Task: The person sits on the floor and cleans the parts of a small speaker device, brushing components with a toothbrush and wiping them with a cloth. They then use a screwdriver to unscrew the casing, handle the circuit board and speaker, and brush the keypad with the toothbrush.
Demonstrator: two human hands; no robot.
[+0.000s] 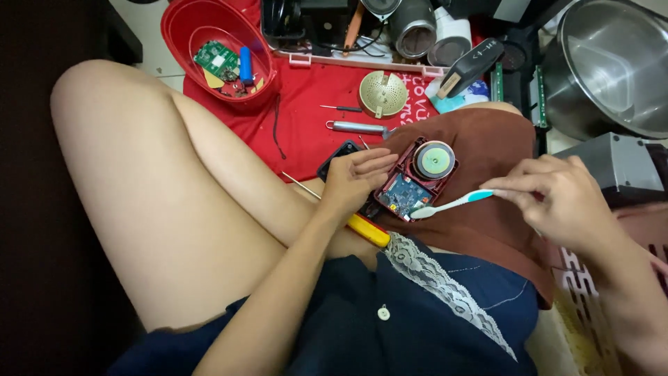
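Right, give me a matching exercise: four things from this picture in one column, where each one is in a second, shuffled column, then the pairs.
Things:
1. toothbrush
2. opened red device
3. green circuit board
4. round perforated grille

Places:
A. in the red basket
B. lying on the red cloth
C. in the right hand
D. steadied by the left hand on the brown cloth

Pairs: 1-C, 2-D, 3-A, 4-B

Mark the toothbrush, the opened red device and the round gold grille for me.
toothbrush (452,203), head view, on its white handle.
opened red device (415,179), head view, on its blue circuit board edge.
round gold grille (383,94), head view, on its perforated dome.
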